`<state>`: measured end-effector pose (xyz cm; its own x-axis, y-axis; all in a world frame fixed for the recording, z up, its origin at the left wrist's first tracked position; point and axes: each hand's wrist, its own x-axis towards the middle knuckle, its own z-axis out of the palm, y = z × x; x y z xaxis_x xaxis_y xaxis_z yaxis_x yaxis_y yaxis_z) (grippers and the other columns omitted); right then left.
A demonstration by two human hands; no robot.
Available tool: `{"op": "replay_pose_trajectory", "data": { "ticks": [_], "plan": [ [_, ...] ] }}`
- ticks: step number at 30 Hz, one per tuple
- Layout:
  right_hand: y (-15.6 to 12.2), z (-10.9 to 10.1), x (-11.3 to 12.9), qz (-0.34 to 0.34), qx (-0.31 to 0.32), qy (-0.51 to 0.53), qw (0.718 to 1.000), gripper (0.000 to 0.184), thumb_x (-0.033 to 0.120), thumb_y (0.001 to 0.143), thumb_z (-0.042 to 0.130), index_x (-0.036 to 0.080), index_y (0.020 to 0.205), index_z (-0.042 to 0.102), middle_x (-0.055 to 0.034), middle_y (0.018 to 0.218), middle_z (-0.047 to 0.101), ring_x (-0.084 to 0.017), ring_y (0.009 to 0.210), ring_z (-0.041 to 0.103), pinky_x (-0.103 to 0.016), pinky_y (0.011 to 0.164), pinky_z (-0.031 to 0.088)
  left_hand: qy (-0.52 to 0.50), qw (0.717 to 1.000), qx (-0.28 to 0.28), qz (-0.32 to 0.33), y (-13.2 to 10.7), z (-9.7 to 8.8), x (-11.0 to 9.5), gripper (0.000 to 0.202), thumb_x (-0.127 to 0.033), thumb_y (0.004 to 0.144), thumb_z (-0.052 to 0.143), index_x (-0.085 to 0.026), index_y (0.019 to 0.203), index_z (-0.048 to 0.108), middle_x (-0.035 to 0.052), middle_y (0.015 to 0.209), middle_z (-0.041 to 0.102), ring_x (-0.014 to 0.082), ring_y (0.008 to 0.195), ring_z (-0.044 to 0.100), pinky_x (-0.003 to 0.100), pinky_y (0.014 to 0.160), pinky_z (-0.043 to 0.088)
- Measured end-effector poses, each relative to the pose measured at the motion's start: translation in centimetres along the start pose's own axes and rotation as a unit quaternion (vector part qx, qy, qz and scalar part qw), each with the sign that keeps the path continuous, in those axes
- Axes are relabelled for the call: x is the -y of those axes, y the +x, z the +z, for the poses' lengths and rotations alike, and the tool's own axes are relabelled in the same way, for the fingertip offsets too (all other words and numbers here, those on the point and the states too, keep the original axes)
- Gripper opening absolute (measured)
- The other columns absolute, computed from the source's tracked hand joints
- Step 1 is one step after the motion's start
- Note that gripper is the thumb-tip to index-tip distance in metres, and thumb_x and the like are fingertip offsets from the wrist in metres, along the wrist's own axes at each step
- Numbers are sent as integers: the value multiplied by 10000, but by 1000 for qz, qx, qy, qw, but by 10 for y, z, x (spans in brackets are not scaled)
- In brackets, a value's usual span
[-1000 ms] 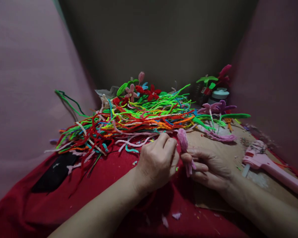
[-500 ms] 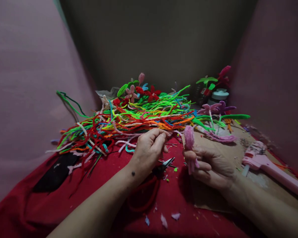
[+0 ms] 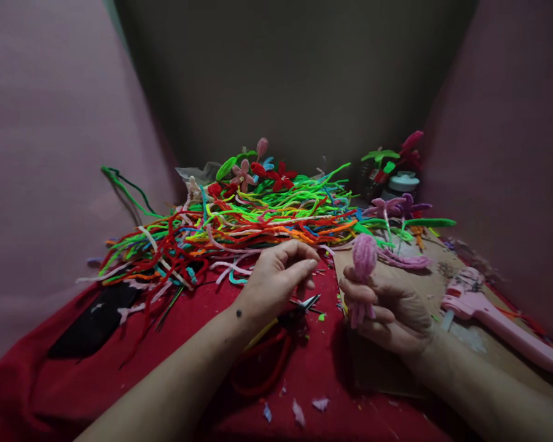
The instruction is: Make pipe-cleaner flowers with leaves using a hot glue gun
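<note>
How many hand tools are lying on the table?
2: red-handled pliers below the left hand, a pink glue gun at the right. Others may hide under the pipe cleaners.

Two bare hands are shown, the left hand (image 3: 276, 279) and the right hand (image 3: 391, 310). Each forearm is left uncovered down to the lower edge. A small dark round spot (image 3: 238, 313) is seen on the left wrist. A pale nail (image 3: 309, 264) can be made out on the left thumb.

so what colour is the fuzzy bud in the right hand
Pale pink; the head view shows the fuzzy bud clearly.
</note>
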<state>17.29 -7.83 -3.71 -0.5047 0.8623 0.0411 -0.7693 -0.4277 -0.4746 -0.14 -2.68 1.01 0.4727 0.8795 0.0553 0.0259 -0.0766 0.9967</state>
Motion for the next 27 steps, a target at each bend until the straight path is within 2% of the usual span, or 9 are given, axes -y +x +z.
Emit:
{"op": "replay_pose_trajectory", "data": {
  "ticks": [4, 8, 11, 14, 17, 21, 24, 27],
  "plan": [
    [1, -1, 0, 0, -12, -6, 1000, 137, 158, 711, 617, 128, 835, 568, 69, 605, 495, 16, 344, 145, -78, 350, 310, -40, 994, 99, -17, -6, 4, 0, 176, -188, 756, 606, -146, 925, 580, -7, 693, 589, 74, 546, 533, 195, 524, 438],
    [1, -1, -1, 0, -3, -13, 1000, 145, 150, 699, 631, 143, 837, 590, 80, 583, 492, 16, 339, 151, -77, 348, 321, -78, 977, 192, -48, -8, 9, 3, 373, -191, 762, 610, -169, 1123, 515, 33, 793, 628, 90, 564, 561, 206, 505, 449],
    [2, 1, -2, -6, -19, -31, 999, 101, 137, 700, 632, 146, 792, 591, 87, 552, 477, 14, 342, 166, -85, 372, 348, -117, 963, 234, -66, -8, 13, 6, 413, -145, 733, 624, -183, 1127, 507, 37, 845, 633, 95, 610, 581, 187, 491, 455],
    [3, 2, -2, -10, -23, -49, 999, 84, 165, 718, 641, 137, 770, 581, 93, 533, 448, 18, 336, 181, -91, 378, 348, -113, 964, 226, -83, -7, 16, 10, 336, -143, 704, 639, -157, 1023, 534, 25, 791, 625, 98, 598, 583, 168, 443, 450],
    [3, 2, -1, -11, -23, -51, 998, 90, 176, 731, 641, 133, 745, 564, 95, 524, 422, 13, 334, 198, -95, 369, 337, -62, 974, 184, -114, -8, 17, 12, 227, -193, 728, 608, -138, 930, 522, 5, 652, 607, 87, 452, 543, 169, 358, 420],
    [2, 0, 1, -27, -33, -44, 998, 113, 163, 708, 652, 138, 739, 546, 80, 578, 477, 9, 342, 221, -111, 373, 346, -7, 981, 157, -116, -9, 16, 9, 66, -195, 766, 533, -139, 801, 531, -33, 492, 537, 74, 360, 493, 151, 316, 382],
    [2, 1, 2, -33, -35, -55, 997, 131, 161, 691, 653, 142, 734, 532, 75, 605, 491, 13, 344, 204, -110, 371, 339, 14, 985, 147, -93, -11, 15, 6, 96, -200, 769, 516, -145, 691, 515, -36, 483, 511, 65, 364, 479, 141, 317, 363],
    [3, 1, 2, -37, -36, -71, 996, 127, 173, 704, 637, 152, 730, 514, 78, 597, 476, 12, 337, 181, -109, 355, 323, 8, 984, 153, -90, -10, 15, 5, 65, -201, 770, 519, -159, 721, 510, -36, 514, 527, 64, 383, 474, 153, 345, 379]
  ]
}}
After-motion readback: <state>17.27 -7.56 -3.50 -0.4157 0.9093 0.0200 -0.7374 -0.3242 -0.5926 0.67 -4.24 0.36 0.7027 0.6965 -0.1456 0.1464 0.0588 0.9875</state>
